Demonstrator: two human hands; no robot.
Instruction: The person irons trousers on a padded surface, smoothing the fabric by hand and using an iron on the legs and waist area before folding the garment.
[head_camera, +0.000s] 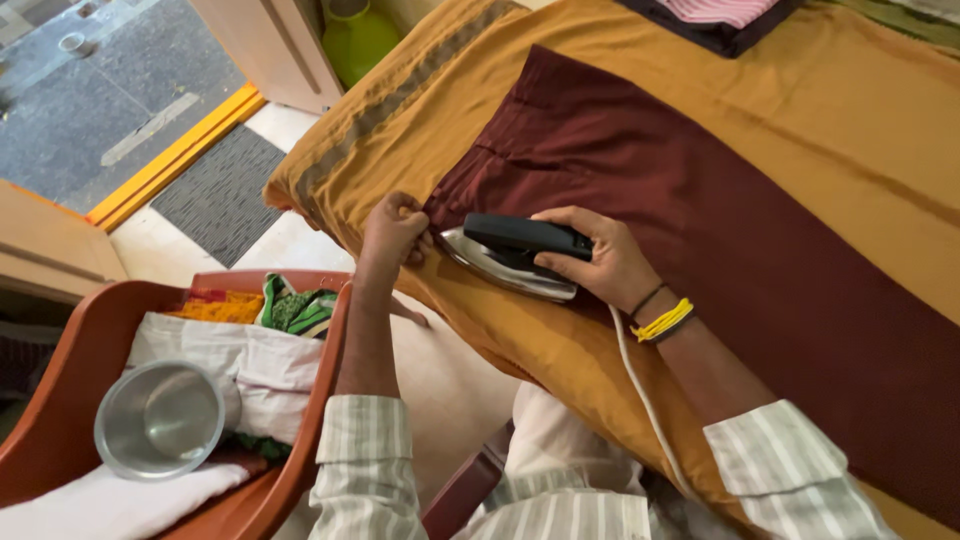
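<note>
A table covered with a mustard-yellow cloth fills most of the view, running from the upper middle to the lower right. On it lies a long maroon garment, spread flat and stretching diagonally from the cloth's near edge toward the lower right corner, where it is cut off by the frame.

To the lower left stands a reddish-brown plastic tub holding folded white and patterned cloths, with a steel cup resting on top of them. A grey doormat lies on the floor beyond it, and a green vessel stands near the table's far corner, partly cut off.

An electric iron with a black handle and shiny sole sits on the near end of the maroon garment. The right hand is wrapped around the handle from the right side, fingers closed on it. A white cord trails from the iron down past the wrist, which wears yellow and black threads.

The left hand is just left of the iron's tip, fingers pinched shut on the garment's corner at the table's edge. What the fingertips grip exactly is hidden by the hand. At the top edge, a folded dark and pink striped cloth is mostly out of frame.
</note>
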